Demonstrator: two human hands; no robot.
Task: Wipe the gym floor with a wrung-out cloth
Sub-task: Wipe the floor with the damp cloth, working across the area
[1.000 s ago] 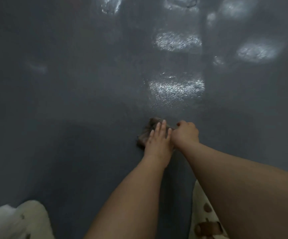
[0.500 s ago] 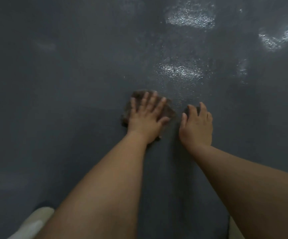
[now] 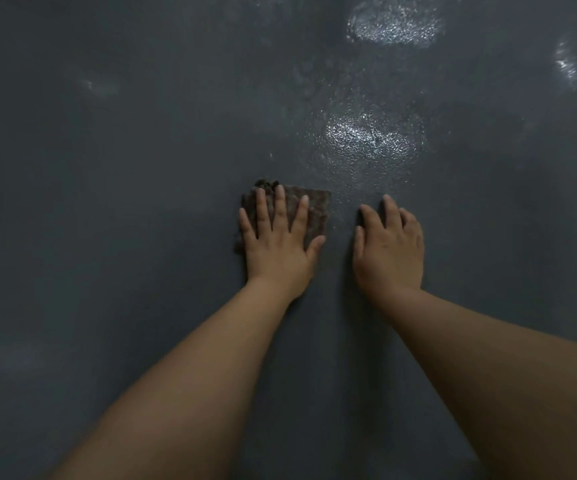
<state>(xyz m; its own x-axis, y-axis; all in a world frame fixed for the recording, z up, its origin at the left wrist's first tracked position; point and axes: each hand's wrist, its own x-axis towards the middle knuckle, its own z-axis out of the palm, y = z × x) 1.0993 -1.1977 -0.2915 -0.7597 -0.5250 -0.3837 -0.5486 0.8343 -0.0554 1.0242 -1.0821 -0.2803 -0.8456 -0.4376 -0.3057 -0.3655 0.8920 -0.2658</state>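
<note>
Cloth [image 3: 309,211]: brownish, mottled, roughly square, spread flat on floor; far-left corner bunched and frayed. Mostly covered, far edge and right side exposed. Gym floor [image 3: 124,237]: dark grey, fine pebbled texture, glossy wet-looking patches catching light just beyond cloth and further off toward upper right.

floor [image 3: 141,237]: dark grey, wet sheen | on it: brown cloth [image 3: 314,209], flat

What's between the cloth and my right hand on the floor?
Only bare floor, in the head view, separates the cloth from the right hand.
</note>
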